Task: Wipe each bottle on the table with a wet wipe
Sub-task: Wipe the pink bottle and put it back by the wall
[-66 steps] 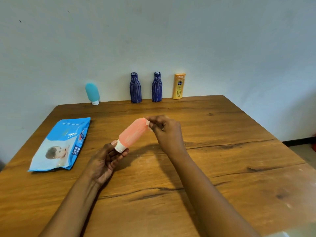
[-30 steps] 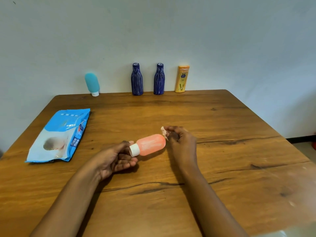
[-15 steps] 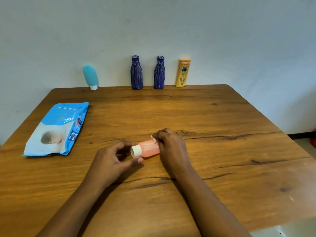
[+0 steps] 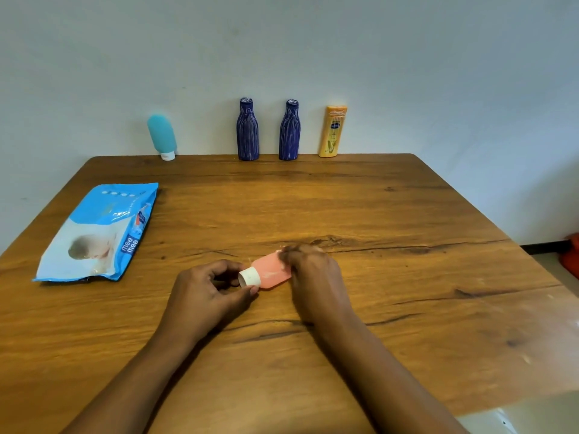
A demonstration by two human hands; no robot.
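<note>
A pink squeeze bottle (image 4: pixel 270 273) with a white cap (image 4: pixel 249 276) lies sideways low over the middle of the wooden table (image 4: pixel 391 233). My left hand (image 4: pixel 208 292) pinches the cap between thumb and fingers. My right hand (image 4: pixel 313 270) covers the bottle's far end and holds a small wet wipe against it; only a pale scrap of the wipe (image 4: pixel 283 255) shows, blurred. Along the back edge stand a teal bottle (image 4: pixel 161 136) on its cap, two dark blue bottles (image 4: pixel 247 130) (image 4: pixel 289 130) and a yellow bottle (image 4: pixel 332 130).
A blue pack of wet wipes (image 4: pixel 100 233) lies flat at the table's left side. A white wall rises right behind the back row. The table's right edge drops to the floor, where something orange-red (image 4: pixel 571 255) sits.
Both hands have brought the pink bottle down from mid-air to just over the table and nearer to me. My right hand has slid from the bottle's tip onto its body.
</note>
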